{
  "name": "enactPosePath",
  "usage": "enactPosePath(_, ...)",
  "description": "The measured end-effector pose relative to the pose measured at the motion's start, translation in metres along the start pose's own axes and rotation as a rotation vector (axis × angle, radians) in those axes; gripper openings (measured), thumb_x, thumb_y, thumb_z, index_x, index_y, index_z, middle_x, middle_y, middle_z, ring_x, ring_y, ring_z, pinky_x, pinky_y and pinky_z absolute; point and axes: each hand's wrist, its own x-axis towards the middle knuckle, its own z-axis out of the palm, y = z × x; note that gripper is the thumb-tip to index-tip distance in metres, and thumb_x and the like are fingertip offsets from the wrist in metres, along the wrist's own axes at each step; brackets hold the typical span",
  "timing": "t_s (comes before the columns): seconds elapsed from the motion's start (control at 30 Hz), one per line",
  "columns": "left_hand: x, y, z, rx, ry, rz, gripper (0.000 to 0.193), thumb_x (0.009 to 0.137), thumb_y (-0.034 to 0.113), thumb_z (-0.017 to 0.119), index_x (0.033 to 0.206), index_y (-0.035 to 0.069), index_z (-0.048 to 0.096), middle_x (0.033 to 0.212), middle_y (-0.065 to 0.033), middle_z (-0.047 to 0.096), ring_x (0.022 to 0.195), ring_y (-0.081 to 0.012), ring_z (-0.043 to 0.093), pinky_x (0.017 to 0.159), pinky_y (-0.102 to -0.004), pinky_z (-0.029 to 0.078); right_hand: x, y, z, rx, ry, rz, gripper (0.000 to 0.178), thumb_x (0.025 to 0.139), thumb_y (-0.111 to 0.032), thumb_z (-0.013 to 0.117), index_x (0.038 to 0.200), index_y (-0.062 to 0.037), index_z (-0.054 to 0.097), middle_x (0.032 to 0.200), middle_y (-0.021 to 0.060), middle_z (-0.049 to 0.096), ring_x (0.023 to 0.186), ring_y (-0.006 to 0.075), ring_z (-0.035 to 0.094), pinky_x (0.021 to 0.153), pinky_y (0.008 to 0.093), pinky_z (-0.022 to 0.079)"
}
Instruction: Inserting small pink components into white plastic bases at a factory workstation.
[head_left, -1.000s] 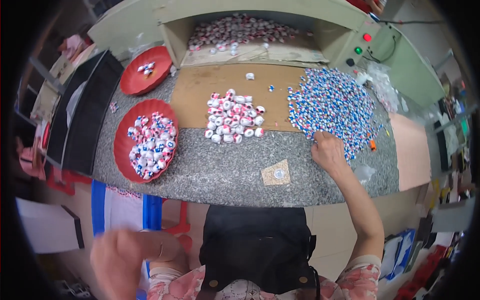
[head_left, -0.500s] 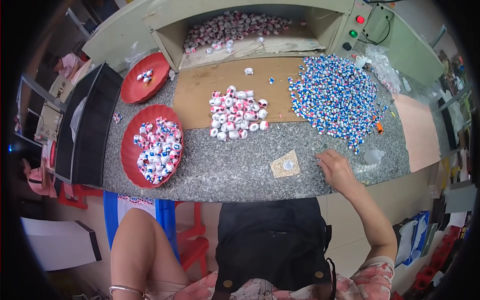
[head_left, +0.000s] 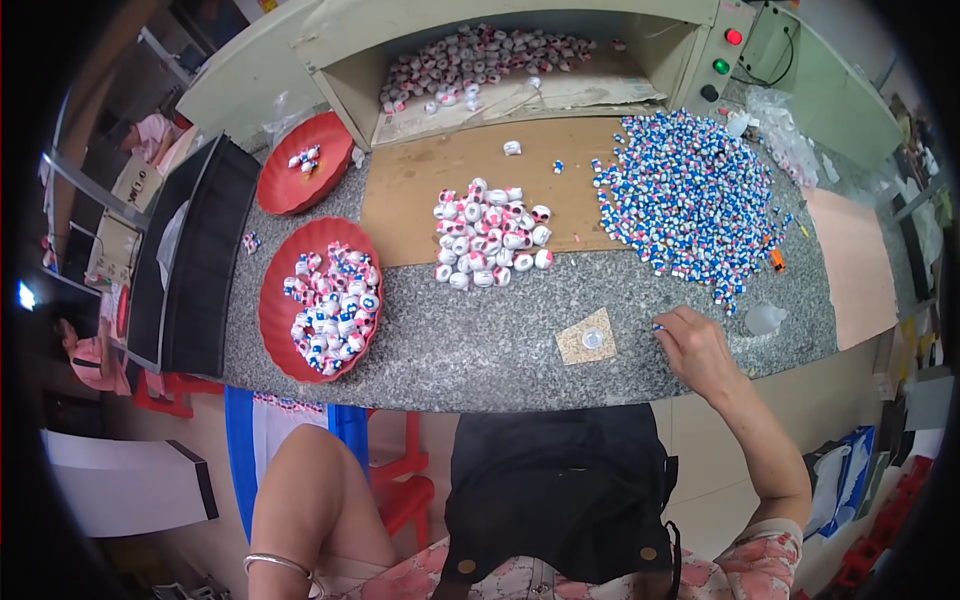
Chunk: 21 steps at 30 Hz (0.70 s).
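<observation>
My right hand [head_left: 703, 355] is at the counter's near edge, thumb and fingers pinched on a small blue-and-white piece [head_left: 658, 327]. To its left lies a tan speckled card [head_left: 572, 346] with a small clear round dish [head_left: 593, 338] on it. Beyond the hand spreads a heap of small blue, white and pink pieces [head_left: 690, 200]. Rounded white-and-pink pieces [head_left: 490, 235] sit grouped at the counter's middle. My left arm [head_left: 310, 490] is bent at lower left, a silver bangle [head_left: 280, 563] on it; the left hand is out of view.
A red scalloped bowl [head_left: 270, 320] holds white pieces with blue and pink parts. A second red bowl [head_left: 325, 185] stands behind it. At the back, an open box-like machine [head_left: 520, 100] contains more white-and-pink pieces. A crumpled clear plastic piece [head_left: 765, 320] lies right of my hand.
The whole view has shifted, so the scene sits further right in the picture. My right hand keeps its pinch, with the blue on the small piece now showing.
</observation>
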Motion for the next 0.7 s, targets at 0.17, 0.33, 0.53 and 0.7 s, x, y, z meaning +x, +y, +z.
enactPosePath(0.17, 0.023, -0.007, 0.002, -0.016, -0.107, -0.053, 0.008, 0.082, 0.0, 0.06, 0.087, 0.002, 0.066, 0.082, -0.0071, 0.063, 0.069, -0.0176, 0.058, 0.061, -0.0295, 0.045, -0.01, 0.008, -0.004, -0.113, -0.023, 0.0, 0.01, 0.079, -0.002, 0.069, 0.089, -0.0019, 0.065, 0.078, 0.0136, 0.059, 0.072, 0.0349, 0.063, 0.062, 0.0442, 0.05)
enactPosePath(0.33, 0.192, -0.068, 0.182, 0.049, -0.134, -0.114, 0.01, 0.082, 0.0, 0.061, 0.09, 0.002, 0.067, 0.083, -0.0075, 0.063, 0.069, -0.0175, 0.059, 0.062, -0.0288, 0.045, -0.001, 0.007, 0.005, -0.173, -0.047, -0.031, 0.009, 0.078, -0.003, 0.069, 0.086, -0.002, 0.066, 0.077, 0.0137, 0.058, 0.071, 0.0347, 0.063, 0.062, 0.0438, 0.051)
enactPosePath(0.53, 0.176, -0.184, 0.254, 0.687, -0.137, -0.023, 0.016, 0.077, 0.013, 0.076, 0.088, 0.004, 0.068, 0.083, -0.0089, 0.063, 0.081, -0.0256, 0.061, 0.064, -0.0369, 0.05, -0.002, 0.006, 0.006, -0.167, -0.048, -0.036, 0.008, 0.078, -0.002, 0.069, 0.085, -0.0014, 0.066, 0.077, 0.0142, 0.059, 0.071, 0.0351, 0.063, 0.062, 0.0439, 0.052)
enactPosePath(0.7, 0.177, -0.201, 0.275, 0.978, -0.336, 0.116, 0.008, 0.071, 0.005, 0.066, 0.078, 0.005, 0.064, 0.079, -0.0086, 0.059, 0.082, -0.0255, 0.061, 0.065, -0.0383, 0.053, 0.001, 0.002, 0.006, -0.17, -0.067, -0.023, 0.008, 0.078, -0.001, 0.068, 0.085, -0.0012, 0.066, 0.079, 0.015, 0.06, 0.072, 0.0356, 0.063, 0.061, 0.0441, 0.052)
